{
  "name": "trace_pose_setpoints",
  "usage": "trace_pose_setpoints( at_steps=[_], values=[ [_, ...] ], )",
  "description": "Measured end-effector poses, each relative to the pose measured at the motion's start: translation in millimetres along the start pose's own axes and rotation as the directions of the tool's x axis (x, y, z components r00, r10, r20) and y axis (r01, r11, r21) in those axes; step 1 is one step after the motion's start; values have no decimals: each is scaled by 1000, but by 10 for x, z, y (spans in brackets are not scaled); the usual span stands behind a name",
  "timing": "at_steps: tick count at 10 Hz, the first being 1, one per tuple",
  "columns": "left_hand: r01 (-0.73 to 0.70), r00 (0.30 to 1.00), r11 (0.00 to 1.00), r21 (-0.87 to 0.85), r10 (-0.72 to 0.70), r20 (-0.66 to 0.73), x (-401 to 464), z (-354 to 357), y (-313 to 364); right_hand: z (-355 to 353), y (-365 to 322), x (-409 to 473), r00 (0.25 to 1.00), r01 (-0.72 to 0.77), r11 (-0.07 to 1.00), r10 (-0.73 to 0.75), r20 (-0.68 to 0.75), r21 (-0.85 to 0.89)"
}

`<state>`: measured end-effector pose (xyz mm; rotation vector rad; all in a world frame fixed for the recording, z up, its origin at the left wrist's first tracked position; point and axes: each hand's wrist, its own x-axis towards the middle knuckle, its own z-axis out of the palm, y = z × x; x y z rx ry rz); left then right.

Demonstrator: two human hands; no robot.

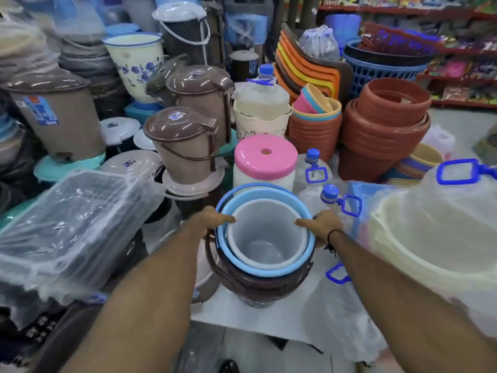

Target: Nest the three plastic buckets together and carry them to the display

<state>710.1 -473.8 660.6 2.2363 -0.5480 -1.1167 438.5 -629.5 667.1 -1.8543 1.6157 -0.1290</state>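
Note:
Three buckets sit one inside another in front of me. A white-grey bucket (269,232) is innermost, inside a light blue bucket (271,270), which sits in a dark brown bucket (258,289) with a brown handle hanging down. My left hand (208,220) grips the stack's left rim, thumb over the edge. On the right rim, my right hand (321,224) holds the same way, a black band on its wrist. The stack is above a white surface (228,310); I cannot tell whether it touches it.
Just behind the stack stands a white container with a pink lid (265,157). Brown lidded bins (185,141) crowd the left, wrapped trays (70,227) the near left. Clear jugs with blue caps (329,197), terracotta pots (382,130) and a wrapped cream basin (435,238) fill the right.

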Motion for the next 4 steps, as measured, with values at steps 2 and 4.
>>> trace_pose_setpoints(
  at_steps=[2,4],
  values=[
    [43,993,991,128,-57,106,875,448,-733,710,408,360,986,-82,992,95,136,-97],
    [12,998,977,211,-25,59,866,470,-481,604,125,374,964,-57,981,102,247,-183]
  ],
)
